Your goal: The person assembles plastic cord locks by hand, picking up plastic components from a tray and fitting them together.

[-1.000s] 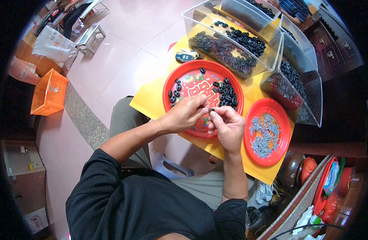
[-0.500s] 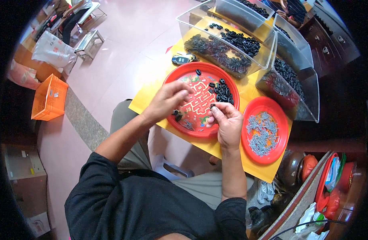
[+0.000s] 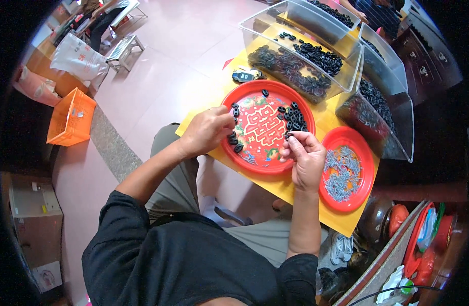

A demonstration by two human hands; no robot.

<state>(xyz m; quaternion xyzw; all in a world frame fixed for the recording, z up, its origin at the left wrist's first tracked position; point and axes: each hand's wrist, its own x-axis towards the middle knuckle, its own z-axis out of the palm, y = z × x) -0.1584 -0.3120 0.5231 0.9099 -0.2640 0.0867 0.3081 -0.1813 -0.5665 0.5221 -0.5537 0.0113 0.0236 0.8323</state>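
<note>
My right hand (image 3: 307, 158) pinches a small black oval piece (image 3: 289, 135) between thumb and fingertips, over the lower right of a round red tray (image 3: 308, 109) with a gold pattern. At the tray's left rim my left hand (image 3: 209, 131) is closed, its fingertips bent down beside several black two-holed oval pieces (image 3: 234, 141); what it holds, if anything, is hidden. A heap of like black pieces (image 3: 295, 116) lies on the tray's right side, and one sits alone near the far rim. Several slim grey pieces (image 3: 250, 157) lie near the tray's near-left edge.
To the right, a red plate (image 3: 368, 171) holds many slim grey pieces (image 3: 341, 173). Clear plastic bins (image 3: 357, 69) of black pieces stand along the yellow table's (image 3: 329, 219) far side, near a car key (image 3: 243, 76). On the floor at left is an orange crate (image 3: 71, 117).
My left hand has moved from over the tray to its left rim, and its fingers have closed. The right hand still pinches the black piece. The whole view has shifted slightly.
</note>
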